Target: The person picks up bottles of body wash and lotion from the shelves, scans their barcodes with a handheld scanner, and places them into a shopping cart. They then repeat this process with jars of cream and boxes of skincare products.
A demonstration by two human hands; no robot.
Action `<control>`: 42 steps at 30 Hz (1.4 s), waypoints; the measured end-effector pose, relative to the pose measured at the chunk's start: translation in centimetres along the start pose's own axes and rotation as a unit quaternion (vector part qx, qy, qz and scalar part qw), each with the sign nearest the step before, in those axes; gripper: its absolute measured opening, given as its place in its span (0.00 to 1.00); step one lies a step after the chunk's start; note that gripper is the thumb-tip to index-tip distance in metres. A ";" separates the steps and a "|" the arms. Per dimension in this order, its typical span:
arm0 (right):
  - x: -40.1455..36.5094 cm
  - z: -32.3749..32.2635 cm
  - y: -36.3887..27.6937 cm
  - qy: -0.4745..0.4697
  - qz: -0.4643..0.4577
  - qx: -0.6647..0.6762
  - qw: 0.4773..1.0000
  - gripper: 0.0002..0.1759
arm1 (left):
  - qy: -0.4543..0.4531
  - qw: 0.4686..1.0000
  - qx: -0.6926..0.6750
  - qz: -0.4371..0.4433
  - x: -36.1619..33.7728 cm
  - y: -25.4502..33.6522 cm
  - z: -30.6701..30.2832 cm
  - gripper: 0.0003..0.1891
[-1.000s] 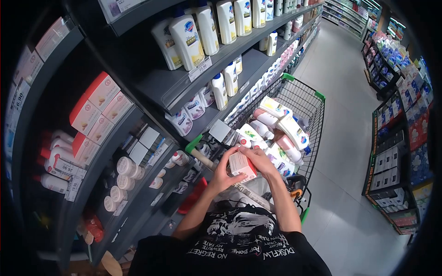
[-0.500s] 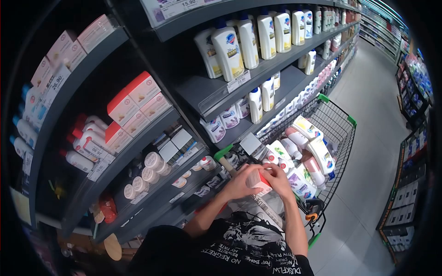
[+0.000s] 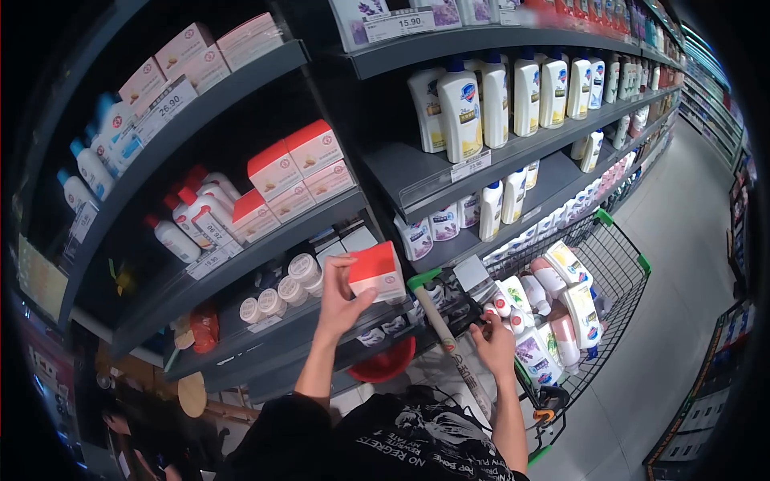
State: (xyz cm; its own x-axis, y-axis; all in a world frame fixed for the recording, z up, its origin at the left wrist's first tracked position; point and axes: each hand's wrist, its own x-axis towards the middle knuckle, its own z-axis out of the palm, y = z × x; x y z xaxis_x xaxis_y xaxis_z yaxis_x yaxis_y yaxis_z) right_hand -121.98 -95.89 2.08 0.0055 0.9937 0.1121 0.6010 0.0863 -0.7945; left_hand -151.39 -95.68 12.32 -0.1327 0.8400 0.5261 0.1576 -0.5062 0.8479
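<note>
My left hand (image 3: 342, 303) grips a red-topped, pale pink carton (image 3: 378, 271) between thumb and fingers, raised in front of the lower shelves. Stacked cartons (image 3: 297, 172) of the same colours stand on the shelf behind and above it. My right hand (image 3: 495, 346) is off the carton, over the near end of the shopping cart (image 3: 622, 353), with loosely bent fingers and nothing visible in them. Just beyond those fingertips are red-capped bottles (image 3: 504, 307). Other items in the cart include white body-wash bottles (image 3: 581, 314) and a lavender-labelled pack (image 3: 536, 357).
White jars (image 3: 303, 269) line the low shelf at left. Above stand red-capped bottles (image 3: 196, 215). Body-wash bottles (image 3: 461, 112) fill the shelf ahead. A red basin (image 3: 385, 362) sits low near the cart's handle (image 3: 453, 345). The aisle floor (image 3: 642, 417) runs along the right.
Both hands were on the carton; my right hand has let go and moved toward the cart. My left hand has carried the carton up and left toward the shelves. The view has shifted left.
</note>
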 end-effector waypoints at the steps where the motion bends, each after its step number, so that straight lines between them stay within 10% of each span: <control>1: -0.1 -0.1 0.0 -0.001 0.003 0.000 1.000 0.18 | 0.012 0.999 -0.006 0.031 0.8 2.2 -1.1 0.30; 8: -0.4 -0.5 -0.5 -0.011 -0.008 0.026 1.000 0.15 | 0.141 0.948 0.193 0.212 4.5 13.3 -9.7 0.27; 15: -0.5 -0.7 0.7 0.001 -0.002 0.058 0.998 0.13 | 0.139 0.854 0.463 0.192 7.4 18.1 -12.3 0.23; 37: -0.5 -0.5 0.4 0.006 -0.009 0.030 0.999 0.13 | 0.079 0.909 0.401 0.080 11.6 14.8 -15.7 0.21; 42: -0.5 -0.5 0.3 -0.001 -0.002 0.028 1.000 0.13 | 0.029 0.851 0.522 0.046 11.5 15.9 -13.5 0.19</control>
State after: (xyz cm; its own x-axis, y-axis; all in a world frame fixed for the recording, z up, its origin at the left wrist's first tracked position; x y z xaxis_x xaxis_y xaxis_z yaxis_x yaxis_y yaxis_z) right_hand -121.39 -96.36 2.10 0.0023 0.9935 0.1139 0.5559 0.0935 -0.8260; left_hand -163.60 -96.74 32.72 -0.1155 0.7798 0.6153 0.9499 -0.0944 0.2979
